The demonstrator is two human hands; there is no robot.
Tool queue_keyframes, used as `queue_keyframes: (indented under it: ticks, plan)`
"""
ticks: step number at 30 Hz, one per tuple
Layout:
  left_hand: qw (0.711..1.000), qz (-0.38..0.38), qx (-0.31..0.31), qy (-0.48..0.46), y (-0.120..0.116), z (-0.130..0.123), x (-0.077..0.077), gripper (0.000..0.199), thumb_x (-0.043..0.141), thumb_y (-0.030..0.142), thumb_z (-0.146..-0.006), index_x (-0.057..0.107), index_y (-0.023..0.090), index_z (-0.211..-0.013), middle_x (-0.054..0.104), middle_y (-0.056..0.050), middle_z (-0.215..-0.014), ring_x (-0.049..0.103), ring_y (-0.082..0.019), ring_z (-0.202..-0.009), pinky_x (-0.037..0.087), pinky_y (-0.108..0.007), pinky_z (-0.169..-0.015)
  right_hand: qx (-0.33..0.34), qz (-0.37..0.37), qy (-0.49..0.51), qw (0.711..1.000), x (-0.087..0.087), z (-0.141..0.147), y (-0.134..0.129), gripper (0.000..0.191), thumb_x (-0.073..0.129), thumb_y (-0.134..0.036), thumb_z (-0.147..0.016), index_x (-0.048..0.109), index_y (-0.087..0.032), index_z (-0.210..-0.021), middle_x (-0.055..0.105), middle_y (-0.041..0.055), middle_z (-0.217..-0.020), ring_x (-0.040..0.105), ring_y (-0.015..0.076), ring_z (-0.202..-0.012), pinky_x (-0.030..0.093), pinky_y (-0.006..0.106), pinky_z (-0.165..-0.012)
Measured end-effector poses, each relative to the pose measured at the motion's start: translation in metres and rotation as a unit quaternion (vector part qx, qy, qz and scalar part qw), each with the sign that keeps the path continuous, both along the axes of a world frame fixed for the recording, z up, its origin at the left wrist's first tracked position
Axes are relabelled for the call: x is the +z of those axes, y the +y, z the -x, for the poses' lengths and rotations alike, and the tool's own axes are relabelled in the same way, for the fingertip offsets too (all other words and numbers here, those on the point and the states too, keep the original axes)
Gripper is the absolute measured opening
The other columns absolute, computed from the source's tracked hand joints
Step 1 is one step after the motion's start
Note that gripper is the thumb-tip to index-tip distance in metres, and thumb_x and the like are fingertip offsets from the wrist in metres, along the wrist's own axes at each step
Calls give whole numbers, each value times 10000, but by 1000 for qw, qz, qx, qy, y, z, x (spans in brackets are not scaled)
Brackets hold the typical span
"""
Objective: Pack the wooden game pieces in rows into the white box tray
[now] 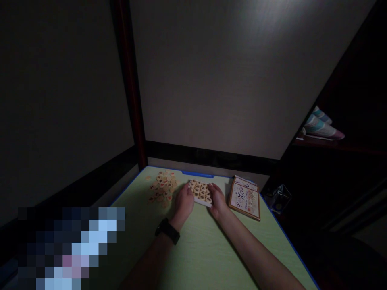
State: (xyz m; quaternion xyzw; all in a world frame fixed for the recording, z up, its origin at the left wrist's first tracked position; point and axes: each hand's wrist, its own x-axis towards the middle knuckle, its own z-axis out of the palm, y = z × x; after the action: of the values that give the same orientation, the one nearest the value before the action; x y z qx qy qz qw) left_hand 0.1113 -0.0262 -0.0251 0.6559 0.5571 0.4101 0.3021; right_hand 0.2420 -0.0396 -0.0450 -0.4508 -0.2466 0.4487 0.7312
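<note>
A small white box filled with rows of round Chinese chess pieces is between my two hands. My left hand, with a dark watch on its wrist, grips the box's left side. On the opposite side, my right hand has its fingers closed around the edge. Dark characters show on the tops of the pieces in the box. Left of my left hand lies a loose pile of Chinese chess pieces, some with red and some with dark characters. The undersides of my fingers are hidden.
A flat chess set box with printed characters lies at the table's right side. The light green table has a blue edge and stands against a wall. Beyond its right edge is a clear plastic container; striped fabric sits on a shelf.
</note>
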Motion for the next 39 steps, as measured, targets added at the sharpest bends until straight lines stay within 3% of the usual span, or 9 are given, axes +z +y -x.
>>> queue_keyframes:
  ticks: [4, 8, 11, 15, 19, 23, 32, 36, 39]
  plan:
    - [997, -4, 9, 73, -9, 2, 19, 428, 417, 215, -921, 674, 190, -1263, 736, -106, -1187, 680, -255, -1092, 519, -377, -981, -14, 42, 58, 997, 8, 7, -3, 375, 661, -246, -662, 511, -250, -1006, 709, -6, -746, 702, 221, -674, 594, 374, -638]
    - [988, -88, 13, 124, -10, 4, 22, 446, 412, 216, -917, 650, 162, -1290, 680, -108, -1299, 605, -249, -1227, 443, -403, -1098, -36, 37, 42, 998, 7, 11, -2, 385, 658, -257, -648, 530, -247, -1010, 704, -8, -735, 702, 223, -688, 585, 365, -624]
    - [971, -168, -25, 168, -13, 6, 21, 495, 408, 242, -936, 561, 141, -1396, 526, -102, -1486, 421, -258, -1417, 311, -441, -1206, -38, 33, 2, 999, 5, 15, 0, 399, 663, -292, -640, 555, -248, -1021, 694, -16, -720, 693, 218, -682, 573, 354, -609]
    - [946, -207, -99, 231, -20, 8, 28, 492, 404, 343, -974, 519, 255, -1444, 421, -49, -1567, 289, -310, -1489, 203, -554, -1229, -14, 44, -3, 999, 7, 26, 0, 427, 673, -255, -603, 601, -232, -1023, 704, -14, -712, 687, 207, -678, 564, 330, -627]
    - [942, -171, -116, 266, -22, 8, 34, 487, 388, 418, -986, 504, 330, -1450, 438, -33, -1558, 307, -356, -1475, 177, -622, -1208, 17, 27, 4, 999, 10, 35, -2, 333, 695, -293, -631, 642, -210, -949, 739, 12, -775, 704, 220, -769, 573, 336, -712]
    - [950, -109, -119, 266, -18, 7, 29, 494, 379, 492, -983, 504, 364, -1443, 452, -50, -1547, 359, -386, -1443, 238, -660, -1159, 23, 1, 10, 1000, 10, 34, -2, 240, 639, -363, -723, 646, -206, -905, 743, 10, -819, 708, 207, -828, 572, 337, -812]
    - [949, -79, -155, 261, -12, 7, 30, 508, 377, 481, -989, 433, 386, -1485, 382, -24, -1590, 302, -341, -1481, 208, -588, -1201, 125, 49, 112, 985, 24, 40, -3, 263, 492, -377, -886, 660, -175, -888, 758, 74, -811, 737, 236, -855, 585, 363, -832]
    - [957, -63, -153, 239, -7, 9, 29, 537, 329, 500, -1001, 398, 348, -1511, 345, -40, -1610, 283, -326, -1491, 195, -550, -1216, 182, 6, 205, 962, 33, 45, -8, 254, 499, -327, -899, 692, -163, -880, 767, 75, -830, 737, 228, -860, 578, 354, -852]
    - [965, -60, -151, 206, 0, 10, 25, 543, 324, 506, -1000, 407, 333, -1509, 343, -41, -1611, 276, -314, -1495, 175, -538, -1225, 161, -44, 228, 959, 33, 51, -8, 231, 524, -317, -891, 705, -174, -871, 771, 59, -854, 732, 215, -870, 574, 340, -866]
